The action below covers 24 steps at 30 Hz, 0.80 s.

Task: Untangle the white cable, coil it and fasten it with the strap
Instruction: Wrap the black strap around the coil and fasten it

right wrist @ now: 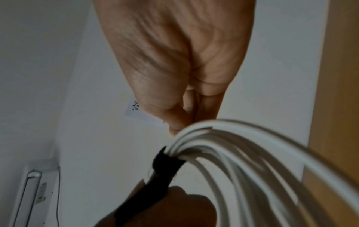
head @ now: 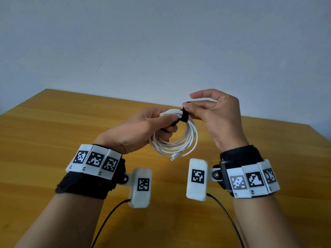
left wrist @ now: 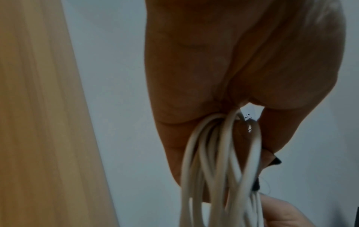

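The white cable [head: 180, 145] hangs as a round coil in the air above the table, its plug end [head: 174, 157] dangling at the bottom. A black strap [head: 184, 116] is wrapped round the top of the coil. My left hand [head: 168, 123] pinches the strap's free tail between thumb and fingers, left of the coil. My right hand [head: 189, 108] pinches the bundle at the wrapped strap, index finger raised. The left wrist view shows the cable loops [left wrist: 219, 169] and a bit of strap [left wrist: 274, 161]. In the right wrist view the strap [right wrist: 165, 167] bands the cable [right wrist: 252, 161].
A wooden table [head: 71, 131] lies under both hands, its far edge against a plain pale wall [head: 161, 42]. Black leads from the wrist cameras [head: 107, 221] trail toward me. A white fitting [right wrist: 33, 192] sits low on the wall in the right wrist view.
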Each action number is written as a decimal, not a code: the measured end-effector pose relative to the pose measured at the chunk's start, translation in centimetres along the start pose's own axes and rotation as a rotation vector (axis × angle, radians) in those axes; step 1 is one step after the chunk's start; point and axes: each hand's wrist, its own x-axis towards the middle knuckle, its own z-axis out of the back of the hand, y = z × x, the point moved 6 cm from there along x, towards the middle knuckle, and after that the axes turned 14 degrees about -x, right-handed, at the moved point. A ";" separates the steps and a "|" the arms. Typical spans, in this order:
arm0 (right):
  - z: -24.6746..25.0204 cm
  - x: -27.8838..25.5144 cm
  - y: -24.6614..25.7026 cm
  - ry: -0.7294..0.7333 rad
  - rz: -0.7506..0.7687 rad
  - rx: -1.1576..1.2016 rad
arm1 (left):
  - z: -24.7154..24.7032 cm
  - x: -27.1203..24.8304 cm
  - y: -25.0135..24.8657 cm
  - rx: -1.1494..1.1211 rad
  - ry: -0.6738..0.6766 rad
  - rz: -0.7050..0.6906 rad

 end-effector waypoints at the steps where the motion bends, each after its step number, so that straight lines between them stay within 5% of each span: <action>1: 0.1 -0.1 0.3 -0.020 0.016 -0.008 | 0.1 0.0 0.0 0.003 -0.002 0.003; 11: -0.6 -0.7 1.7 0.049 0.201 -0.132 | 1.3 0.0 -0.4 0.037 -0.133 -0.030; 19: -1.4 -1.2 1.7 0.156 0.318 -0.164 | 2.0 0.2 -0.8 -0.171 -0.220 -0.102; 24: -1.6 -1.0 1.6 0.096 0.428 -0.249 | 2.3 0.2 -0.7 -0.217 -0.258 -0.084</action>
